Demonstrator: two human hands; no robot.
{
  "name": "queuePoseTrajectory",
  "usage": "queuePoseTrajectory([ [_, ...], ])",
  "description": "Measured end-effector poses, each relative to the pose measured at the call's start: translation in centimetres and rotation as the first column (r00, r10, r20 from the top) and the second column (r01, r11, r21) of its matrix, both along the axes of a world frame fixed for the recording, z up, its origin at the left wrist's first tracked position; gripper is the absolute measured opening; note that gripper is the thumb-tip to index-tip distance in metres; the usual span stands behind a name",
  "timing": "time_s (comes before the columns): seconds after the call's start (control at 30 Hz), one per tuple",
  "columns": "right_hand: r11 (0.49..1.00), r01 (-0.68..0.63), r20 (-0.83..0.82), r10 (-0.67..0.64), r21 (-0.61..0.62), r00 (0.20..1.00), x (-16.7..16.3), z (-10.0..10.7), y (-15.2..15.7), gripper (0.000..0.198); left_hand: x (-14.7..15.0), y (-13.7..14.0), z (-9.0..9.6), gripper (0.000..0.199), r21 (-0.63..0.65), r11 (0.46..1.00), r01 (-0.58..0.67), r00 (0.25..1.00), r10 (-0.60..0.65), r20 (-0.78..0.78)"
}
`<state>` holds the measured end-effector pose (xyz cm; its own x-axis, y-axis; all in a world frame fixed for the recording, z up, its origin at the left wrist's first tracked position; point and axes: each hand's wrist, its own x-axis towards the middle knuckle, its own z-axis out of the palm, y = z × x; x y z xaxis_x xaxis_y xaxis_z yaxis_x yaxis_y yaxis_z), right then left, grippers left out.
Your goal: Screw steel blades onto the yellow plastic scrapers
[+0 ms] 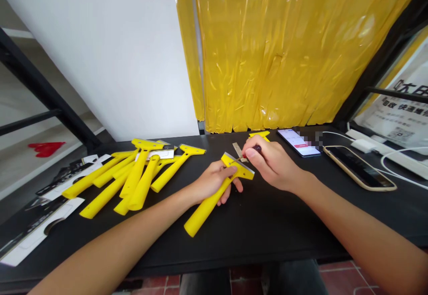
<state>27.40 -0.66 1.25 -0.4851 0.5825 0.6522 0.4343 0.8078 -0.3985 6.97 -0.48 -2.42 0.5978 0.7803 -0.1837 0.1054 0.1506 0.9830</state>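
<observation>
My left hand (214, 180) is wrapped round the neck of a yellow scraper (207, 206), whose handle slants down toward the table's front edge. The scraper's wide head, with a metal blade strip, faces away from me. In my right hand (272, 163) is a screwdriver (254, 150) with a dark red handle. Its thin shaft reaches left to a screw on the scraper head, and its tip seems to touch there. Behind the head lies a flat metal strip (236, 147). Part of another yellow scraper (260, 134) shows beyond my right hand.
Several yellow scrapers (140, 174) lie piled on the black table (267, 237) at the left. White and black cardboard sleeves (43, 232) are beside them. On the right are a lit phone (297, 142), a phone in a beige case (359, 168) and a power strip (388, 152) with white cables.
</observation>
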Motion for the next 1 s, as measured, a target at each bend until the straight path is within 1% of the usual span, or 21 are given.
queuePoseTrajectory([
  [0.07, 0.997, 0.069, -0.035, -0.068, 0.030, 0.997, -0.33, -0.30, -0.08, 0.018, 0.16, -0.21, 0.15, 0.037, -0.004, 1.000, 0.000, 1.000, 0.000, -0.003],
  [0.13, 0.996, 0.089, -0.048, -0.087, 0.024, 0.995, -0.48, -0.41, -0.15, 0.015, 0.27, -0.35, 0.33, 0.032, -0.027, 0.999, -0.021, 1.000, 0.021, 0.011],
  [0.23, 0.999, 0.037, -0.039, -0.038, -0.019, 0.999, -0.35, -0.39, -0.14, 0.008, 0.28, -0.25, 0.45, 0.028, -0.072, 0.996, -0.059, 0.997, 0.061, 0.039],
  [0.3, 1.000, 0.001, -0.041, -0.002, -0.029, 0.999, -0.20, -0.40, -0.05, 0.011, 0.25, -0.09, 0.43, 0.026, -0.082, 0.994, -0.067, 0.995, 0.072, 0.064],
  [0.37, 1.000, 0.005, -0.054, -0.006, -0.017, 0.998, -0.16, -0.43, 0.04, 0.017, 0.25, 0.00, 0.40, 0.025, -0.087, 0.994, -0.067, 0.995, 0.073, 0.068],
  [0.43, 0.998, 0.058, -0.081, -0.056, 0.018, 0.995, -0.26, -0.46, 0.07, 0.019, 0.30, -0.06, 0.41, 0.025, -0.083, 0.995, -0.058, 0.996, 0.063, 0.057],
  [0.53, 0.984, 0.157, -0.132, -0.145, 0.084, 0.981, -0.56, -0.54, -0.03, 0.008, 0.39, -0.32, 0.44, 0.026, -0.062, 0.998, -0.027, 0.999, 0.028, 0.028],
  [0.57, 0.979, 0.176, -0.151, -0.159, 0.100, 0.976, -0.66, -0.59, -0.09, 0.007, 0.40, -0.40, 0.43, 0.027, -0.054, 0.998, -0.012, 1.000, 0.013, 0.019],
  [0.63, 0.977, 0.177, -0.181, -0.154, 0.121, 0.971, -0.81, -0.71, -0.22, 0.012, 0.37, -0.50, 0.37, 0.028, -0.045, 0.999, 0.018, 1.000, -0.017, 0.013],
  [0.77, 0.977, 0.114, -0.191, -0.079, 0.178, 0.978, -0.94, -0.95, -0.32, 0.029, 0.18, -0.43, 0.17, 0.029, -0.047, 0.998, 0.050, 0.998, -0.049, 0.029],
  [0.83, 0.974, 0.101, -0.187, -0.063, 0.204, 0.980, -0.91, -1.03, -0.24, 0.036, 0.12, -0.35, 0.07, 0.030, -0.046, 0.997, 0.058, 0.998, -0.056, 0.033],
  [0.93, 0.965, 0.102, -0.183, -0.058, 0.243, 0.981, -0.74, -1.10, -0.05, 0.042, 0.12, -0.30, 0.00, 0.031, -0.040, 0.997, 0.070, 0.997, -0.069, 0.033],
  [1.0, 0.953, 0.120, -0.161, -0.078, 0.277, 0.984, -0.61, -1.07, 0.03, 0.041, 0.16, -0.32, 0.01, 0.031, -0.042, 0.996, 0.075, 0.997, -0.074, 0.032],
])
